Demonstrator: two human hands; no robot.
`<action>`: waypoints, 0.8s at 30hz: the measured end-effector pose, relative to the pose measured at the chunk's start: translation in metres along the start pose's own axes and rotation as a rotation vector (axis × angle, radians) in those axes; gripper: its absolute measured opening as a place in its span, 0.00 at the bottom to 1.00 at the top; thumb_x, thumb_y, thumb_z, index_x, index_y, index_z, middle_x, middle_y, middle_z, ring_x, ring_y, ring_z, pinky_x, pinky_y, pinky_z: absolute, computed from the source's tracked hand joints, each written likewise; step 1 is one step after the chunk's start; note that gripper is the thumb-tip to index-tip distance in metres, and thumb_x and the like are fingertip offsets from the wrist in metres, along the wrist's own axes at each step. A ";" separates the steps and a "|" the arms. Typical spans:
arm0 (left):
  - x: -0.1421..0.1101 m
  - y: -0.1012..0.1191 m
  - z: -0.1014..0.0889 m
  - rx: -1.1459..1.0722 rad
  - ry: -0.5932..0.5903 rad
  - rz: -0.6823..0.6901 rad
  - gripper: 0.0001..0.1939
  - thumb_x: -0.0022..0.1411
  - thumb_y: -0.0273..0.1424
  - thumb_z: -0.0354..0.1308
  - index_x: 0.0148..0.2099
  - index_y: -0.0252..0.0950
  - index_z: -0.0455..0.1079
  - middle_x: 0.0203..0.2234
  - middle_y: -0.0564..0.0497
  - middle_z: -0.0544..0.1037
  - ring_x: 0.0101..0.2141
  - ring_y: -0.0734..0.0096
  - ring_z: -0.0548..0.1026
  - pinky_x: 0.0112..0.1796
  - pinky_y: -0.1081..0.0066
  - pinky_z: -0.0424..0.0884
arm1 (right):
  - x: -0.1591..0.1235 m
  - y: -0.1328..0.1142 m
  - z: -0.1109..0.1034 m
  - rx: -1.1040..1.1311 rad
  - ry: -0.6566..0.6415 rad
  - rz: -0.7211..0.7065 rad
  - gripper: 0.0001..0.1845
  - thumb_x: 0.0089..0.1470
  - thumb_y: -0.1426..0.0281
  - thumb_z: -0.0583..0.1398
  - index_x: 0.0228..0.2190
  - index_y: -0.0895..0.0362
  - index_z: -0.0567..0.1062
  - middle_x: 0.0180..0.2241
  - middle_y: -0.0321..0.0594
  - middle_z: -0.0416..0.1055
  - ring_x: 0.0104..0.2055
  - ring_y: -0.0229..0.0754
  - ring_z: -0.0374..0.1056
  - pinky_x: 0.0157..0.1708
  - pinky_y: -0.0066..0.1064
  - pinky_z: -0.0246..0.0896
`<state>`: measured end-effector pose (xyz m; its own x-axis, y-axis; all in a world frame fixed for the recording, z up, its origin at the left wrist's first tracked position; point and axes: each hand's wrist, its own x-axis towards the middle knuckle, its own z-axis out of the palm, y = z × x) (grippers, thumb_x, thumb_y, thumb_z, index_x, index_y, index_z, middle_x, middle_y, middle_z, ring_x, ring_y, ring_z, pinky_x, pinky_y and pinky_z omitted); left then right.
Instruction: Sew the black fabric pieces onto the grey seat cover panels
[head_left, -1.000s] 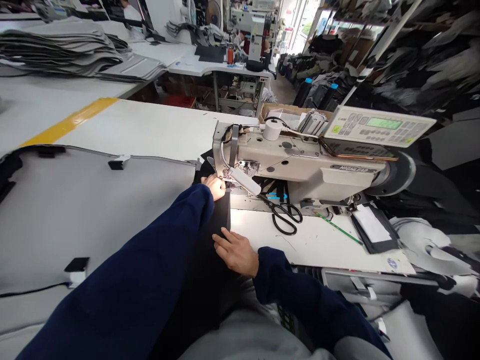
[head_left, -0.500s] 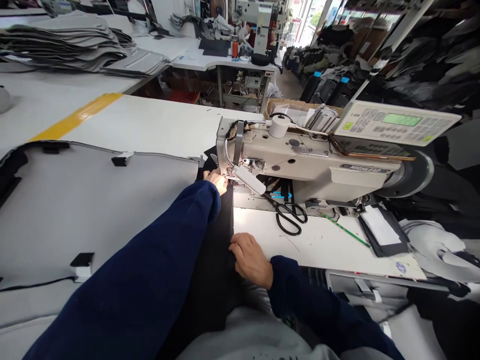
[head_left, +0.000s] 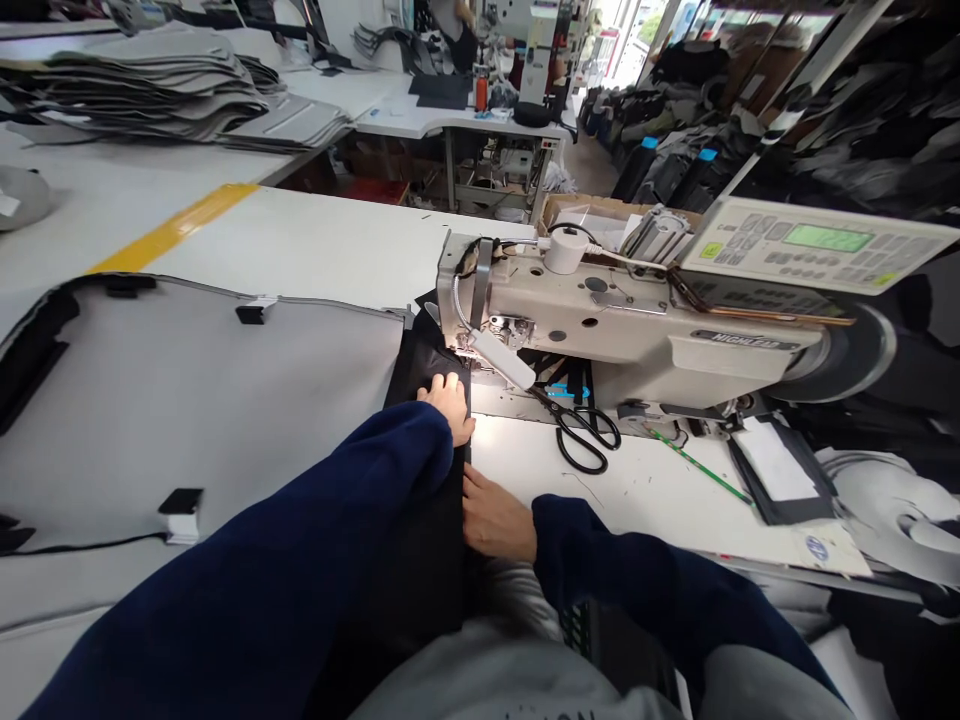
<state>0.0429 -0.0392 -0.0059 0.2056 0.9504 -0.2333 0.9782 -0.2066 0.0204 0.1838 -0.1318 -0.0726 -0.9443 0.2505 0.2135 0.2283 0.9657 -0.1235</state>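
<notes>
Black fabric runs along the table's front part and under the head of the sewing machine, joined or lying against a large grey panel on its left. My left hand rests on top of the fabric just before the presser foot, fingers bent slightly and apart, thumb by the edge. Closer to my body, my right hand grips the fabric's right edge; its fingertips are partly hidden by the cloth. Black-handled scissors lie on the table right of the needle area.
A control panel with a green display stands above the machine. A green stick and a dark pad with white paper lie at the right. Stacked grey panels are at back left, beyond yellow tape. A person stands in the background.
My left hand has drawn back from the needle area toward me along the fabric. My right hand stays at the fabric's edge. The view has shifted slightly.
</notes>
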 end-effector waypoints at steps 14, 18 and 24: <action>-0.034 -0.004 0.006 -0.080 -0.292 0.044 0.30 0.57 0.27 0.47 0.62 0.26 0.55 0.51 0.34 0.70 0.48 0.48 0.73 0.47 0.59 0.68 | 0.022 -0.004 -0.001 -0.122 0.077 -0.060 0.12 0.58 0.69 0.54 0.34 0.56 0.77 0.33 0.46 0.71 0.42 0.57 0.63 0.46 0.65 0.49; -0.025 -0.005 0.004 -0.068 -0.242 0.030 0.27 0.56 0.29 0.49 0.58 0.27 0.61 0.48 0.34 0.72 0.44 0.48 0.75 0.44 0.57 0.70 | 0.027 0.008 -0.002 -0.128 -0.009 -0.052 0.12 0.55 0.70 0.56 0.24 0.54 0.77 0.26 0.43 0.71 0.38 0.54 0.64 0.46 0.65 0.50; -0.017 -0.010 -0.006 -0.054 -0.250 0.055 0.16 0.59 0.31 0.46 0.46 0.32 0.70 0.42 0.38 0.77 0.42 0.51 0.76 0.41 0.60 0.71 | 0.035 0.031 0.003 -0.124 -0.052 -0.015 0.14 0.55 0.70 0.57 0.20 0.54 0.75 0.20 0.39 0.69 0.32 0.48 0.63 0.44 0.59 0.56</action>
<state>0.0293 -0.0520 0.0032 0.2512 0.8498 -0.4634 0.9674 -0.2369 0.0900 0.1565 -0.0936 -0.0721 -0.9581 0.2349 0.1638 0.2382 0.9712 0.0004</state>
